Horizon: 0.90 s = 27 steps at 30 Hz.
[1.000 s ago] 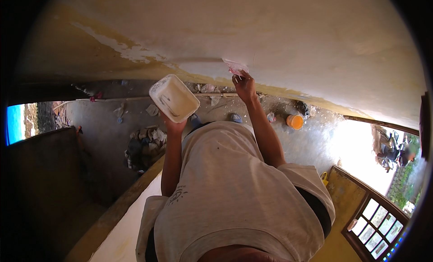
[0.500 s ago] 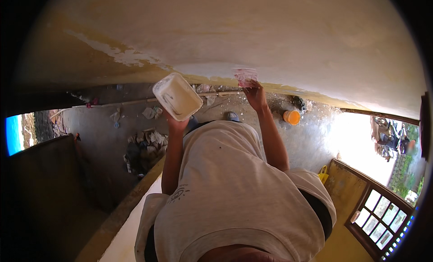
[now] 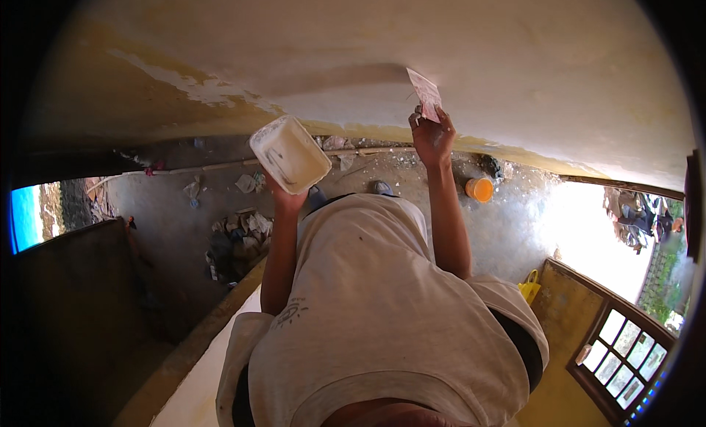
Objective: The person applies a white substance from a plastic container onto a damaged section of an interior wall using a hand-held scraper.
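Note:
My left hand (image 3: pixel 288 201) is closed on the lower edge of a white rectangular plastic tub (image 3: pixel 301 159). The tub is tilted so its inside shows, smeared with off-white paste. In my right hand (image 3: pixel 434 139) is a flat, pinkish putty spreader (image 3: pixel 425 95), its surface streaked with pale residue. The fingers pinch its near end, and its far edge meets or nearly meets the wall (image 3: pixel 529 81). A dull, darker band runs left across the wall from the spreader's edge. Whitish specks mark my right palm.
Peeling paint (image 3: pixel 191 85) shows at the wall's left. An orange bucket (image 3: pixel 479 189) stands on the floor to the right. A heap of rags or waste (image 3: pixel 239 243) lies at the left, with a long pole (image 3: pixel 228 164) along the wall's foot. A paned window (image 3: pixel 625 353) is at the lower right.
My right hand has moved up and to the right along the wall, and the spreader has turned from lying broad to a steep slant. My left hand and the tub have barely moved.

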Tool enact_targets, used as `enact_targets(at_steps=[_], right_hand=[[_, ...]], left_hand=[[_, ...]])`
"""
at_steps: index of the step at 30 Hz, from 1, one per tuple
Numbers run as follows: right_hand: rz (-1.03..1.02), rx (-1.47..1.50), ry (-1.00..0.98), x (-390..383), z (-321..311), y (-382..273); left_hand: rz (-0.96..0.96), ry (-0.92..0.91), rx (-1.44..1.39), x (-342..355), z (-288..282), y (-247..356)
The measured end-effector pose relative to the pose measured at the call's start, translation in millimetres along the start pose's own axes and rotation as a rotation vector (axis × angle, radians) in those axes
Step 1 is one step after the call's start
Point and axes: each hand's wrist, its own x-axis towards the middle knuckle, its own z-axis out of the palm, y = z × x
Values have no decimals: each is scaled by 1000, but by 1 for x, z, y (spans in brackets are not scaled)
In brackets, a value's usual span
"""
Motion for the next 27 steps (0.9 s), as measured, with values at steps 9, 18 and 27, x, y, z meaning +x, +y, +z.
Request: enact_targets(at_steps=[9,18,27], right_hand=[[242,-328,371,16,-159,45],[64,-229,278,36,-72,11],[-73,-38,-26,-17,141,-84]], left_hand=[[-19,13,-14,-8,6,-7],[32,17,-15,-11,15,-15],[-65,-73,-128,-6,40,-40]])
